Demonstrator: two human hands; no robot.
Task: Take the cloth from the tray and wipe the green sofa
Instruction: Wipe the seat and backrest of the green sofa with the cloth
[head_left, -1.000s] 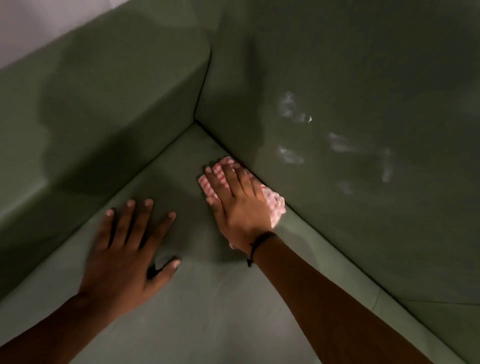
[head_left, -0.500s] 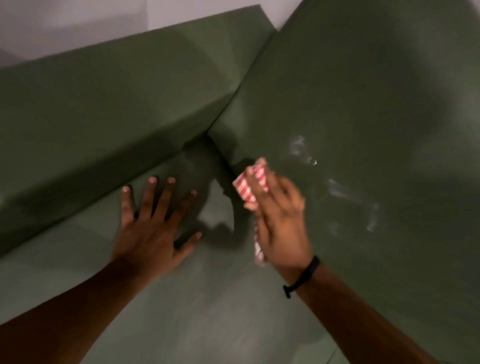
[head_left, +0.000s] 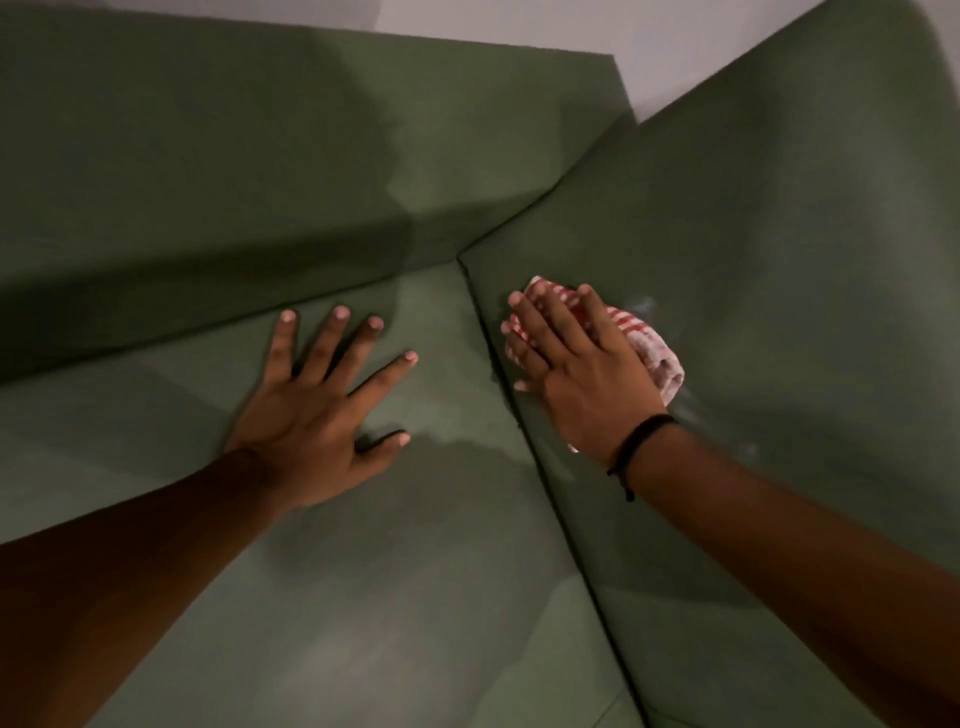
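Green sofa (head_left: 779, 234), cloth (head_left: 644, 343) under right hand (head_left: 587, 374)

No text, label, brand, number or sign can be read anywhere in the frame. The green sofa (head_left: 779, 260) is plain, and the cloth (head_left: 644, 343) at centre right carries only red and white stripes.

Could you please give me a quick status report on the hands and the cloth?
Left hand flat, open on green sofa seat. Right hand pressing red-and-white striped cloth against sofa back cushion. Nothing in the way.
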